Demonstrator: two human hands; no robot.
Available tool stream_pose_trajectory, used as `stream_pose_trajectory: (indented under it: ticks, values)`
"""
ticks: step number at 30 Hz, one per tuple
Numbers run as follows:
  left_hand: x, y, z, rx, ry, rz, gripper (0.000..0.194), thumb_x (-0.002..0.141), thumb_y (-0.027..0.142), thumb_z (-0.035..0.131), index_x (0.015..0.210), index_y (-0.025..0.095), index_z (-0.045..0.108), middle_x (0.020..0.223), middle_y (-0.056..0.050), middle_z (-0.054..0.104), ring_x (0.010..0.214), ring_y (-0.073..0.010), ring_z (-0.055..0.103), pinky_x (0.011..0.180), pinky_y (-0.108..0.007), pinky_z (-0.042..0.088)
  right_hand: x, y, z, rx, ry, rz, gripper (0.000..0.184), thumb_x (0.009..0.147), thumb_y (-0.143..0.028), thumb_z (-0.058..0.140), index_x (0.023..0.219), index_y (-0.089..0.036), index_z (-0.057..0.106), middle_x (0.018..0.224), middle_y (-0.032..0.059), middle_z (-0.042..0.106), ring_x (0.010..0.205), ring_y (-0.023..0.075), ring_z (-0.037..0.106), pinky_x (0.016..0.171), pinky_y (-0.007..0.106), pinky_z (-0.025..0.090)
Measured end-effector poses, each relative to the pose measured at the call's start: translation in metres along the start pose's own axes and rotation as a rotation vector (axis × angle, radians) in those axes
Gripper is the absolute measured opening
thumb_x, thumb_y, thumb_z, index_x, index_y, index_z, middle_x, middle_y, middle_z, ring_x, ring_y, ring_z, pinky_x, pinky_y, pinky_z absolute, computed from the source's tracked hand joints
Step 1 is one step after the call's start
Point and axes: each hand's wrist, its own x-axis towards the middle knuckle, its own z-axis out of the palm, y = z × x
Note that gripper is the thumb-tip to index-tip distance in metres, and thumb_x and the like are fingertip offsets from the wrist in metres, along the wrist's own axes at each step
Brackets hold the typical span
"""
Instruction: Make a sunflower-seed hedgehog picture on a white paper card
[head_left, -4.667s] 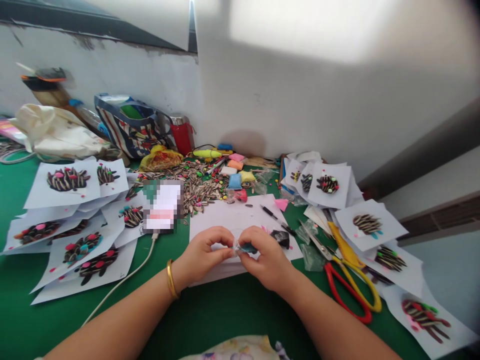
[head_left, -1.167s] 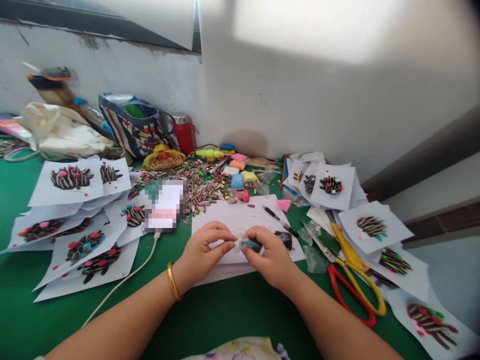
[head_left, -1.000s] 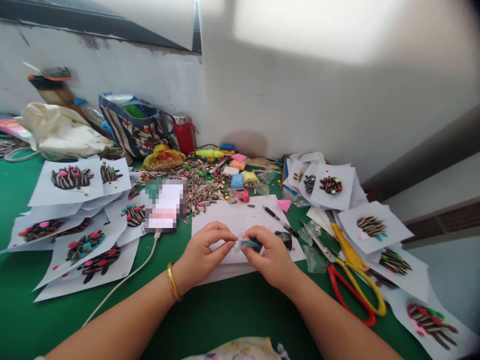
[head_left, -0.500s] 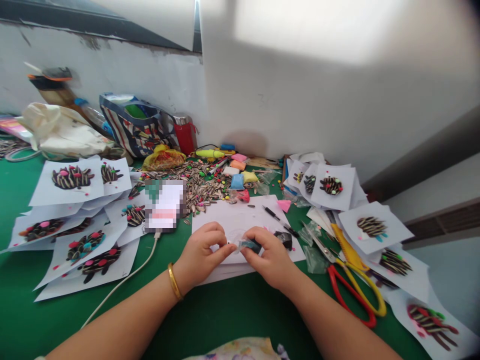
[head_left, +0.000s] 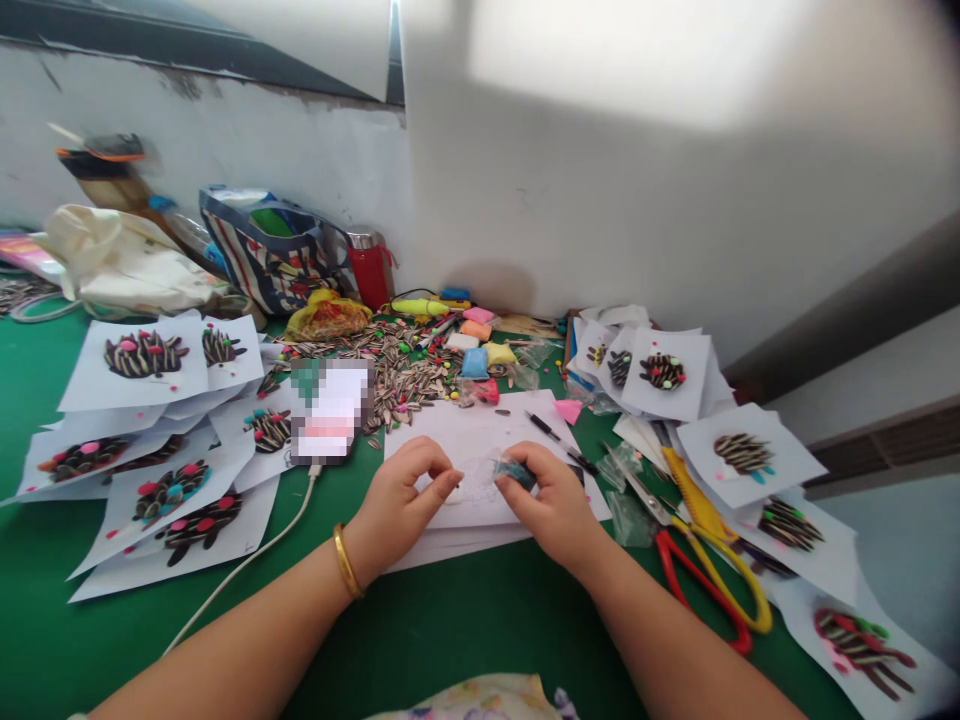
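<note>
Over a white sheet of paper [head_left: 442, 425], my left hand [head_left: 405, 500] has thumb and forefinger pinched; whatever may be between the tips is too small to make out. To its right, my right hand [head_left: 553, 510] grips a small dark clay packet [head_left: 516, 472] in crinkled clear plastic. A faint pencil outline [head_left: 476, 482] shows on the paper between both hands. Beyond my right hand lies a black pen [head_left: 546, 428], with a pink piece [head_left: 568, 411] close by.
Scissors [head_left: 705, 560] and a yellow cutter [head_left: 694, 500] lie at right. Seeds [head_left: 409, 375] and coloured clay packets [head_left: 475, 363] spread behind the paper. Stacks of seed-decorated sheets [head_left: 172, 400] flank both sides. A phone [head_left: 330, 415] with a white cable [head_left: 289, 530] sits left of the paper.
My hands have drawn apart, the left one moving left and the right one moving right with the packet. The pencil outline between them is now visible. A black lump is now mostly covered.
</note>
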Motion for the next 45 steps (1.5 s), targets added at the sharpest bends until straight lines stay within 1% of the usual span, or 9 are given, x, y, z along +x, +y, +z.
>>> stream_pose_trajectory:
  ticks: [4,10,16,21,24,29,32,39,45]
  values:
    - [0.000,-0.001,-0.001,-0.016,-0.001,0.017,0.013,0.094,0.026,0.054,0.091,0.020,0.064,0.086,-0.002,0.062,0.084,-0.0153,0.057,0.079,-0.028,0.044,0.001,0.004,-0.002,0.071,0.046,0.096,0.009,0.086,-0.029,0.059,0.088,-0.020,0.059,0.079,-0.0006,0.056,0.073,0.0145,0.051,0.069,0.027,0.041]
    - [-0.001,0.001,-0.002,0.002,0.034,-0.033,0.029,0.095,0.027,0.048,0.067,0.018,0.051,0.069,0.001,0.050,0.068,-0.0134,0.049,0.066,-0.028,0.040,0.003,0.007,-0.004,0.161,0.080,0.202,0.014,0.086,-0.034,0.060,0.089,-0.020,0.060,0.079,0.0000,0.059,0.073,0.0152,0.053,0.068,0.028,0.042]
    - [0.002,0.002,-0.002,-0.001,0.051,-0.013,0.013,0.094,0.023,0.051,0.088,0.019,0.062,0.086,-0.002,0.061,0.085,-0.0152,0.056,0.080,-0.029,0.043,0.003,0.010,-0.002,0.186,0.092,0.186,0.017,0.087,-0.036,0.060,0.092,-0.021,0.061,0.081,0.0009,0.063,0.076,0.0167,0.058,0.071,0.029,0.045]
    - [0.002,-0.003,-0.002,0.009,0.040,-0.048,0.028,0.096,0.026,0.045,0.072,0.018,0.058,0.074,-0.001,0.057,0.073,-0.0142,0.054,0.071,-0.029,0.043,0.007,0.019,-0.011,0.180,0.137,0.122,0.027,0.092,-0.041,0.053,0.106,-0.023,0.066,0.104,0.0054,0.069,0.096,0.0211,0.063,0.084,0.033,0.048]
    - [0.002,-0.003,-0.003,0.024,0.091,-0.041,0.017,0.093,0.024,0.051,0.078,0.019,0.058,0.078,-0.001,0.057,0.077,-0.0146,0.054,0.074,-0.029,0.044,0.013,0.028,-0.028,0.149,0.267,0.125,0.031,0.094,-0.042,0.048,0.110,-0.023,0.066,0.110,0.0062,0.069,0.102,0.0221,0.063,0.092,0.038,0.047]
    - [0.003,-0.004,-0.003,0.014,0.080,-0.024,0.014,0.094,0.023,0.051,0.088,0.020,0.063,0.087,-0.001,0.062,0.086,-0.0149,0.057,0.082,-0.030,0.044,0.024,0.044,-0.053,-0.142,0.392,0.143,0.035,0.092,-0.036,0.045,0.120,-0.020,0.059,0.125,0.0098,0.063,0.119,0.0253,0.055,0.104,0.044,0.038]
    - [0.003,-0.006,-0.003,0.013,0.065,-0.020,0.015,0.094,0.026,0.052,0.083,0.020,0.061,0.082,-0.001,0.060,0.081,-0.0146,0.056,0.078,-0.030,0.044,0.025,0.047,-0.057,-0.395,0.316,0.176,0.038,0.090,-0.028,0.042,0.124,-0.018,0.055,0.126,0.0115,0.061,0.118,0.0259,0.055,0.100,0.042,0.041]
    - [0.003,-0.008,-0.002,0.053,0.094,-0.002,0.012,0.085,0.027,0.066,0.080,0.020,0.058,0.079,0.000,0.056,0.078,-0.0152,0.054,0.075,-0.030,0.044,0.027,0.042,-0.056,-1.004,0.144,0.273,0.027,0.092,-0.028,0.048,0.115,-0.017,0.059,0.101,0.0110,0.069,0.094,0.0273,0.062,0.081,0.038,0.042]
    - [0.003,-0.008,-0.003,0.065,0.067,0.021,0.010,0.091,0.028,0.058,0.091,0.021,0.064,0.084,-0.002,0.062,0.084,-0.0165,0.057,0.079,-0.032,0.046,0.027,0.052,-0.060,-1.138,0.120,0.278,0.025,0.091,-0.021,0.048,0.109,-0.020,0.065,0.110,0.0112,0.067,0.100,0.0278,0.057,0.080,0.039,0.039]
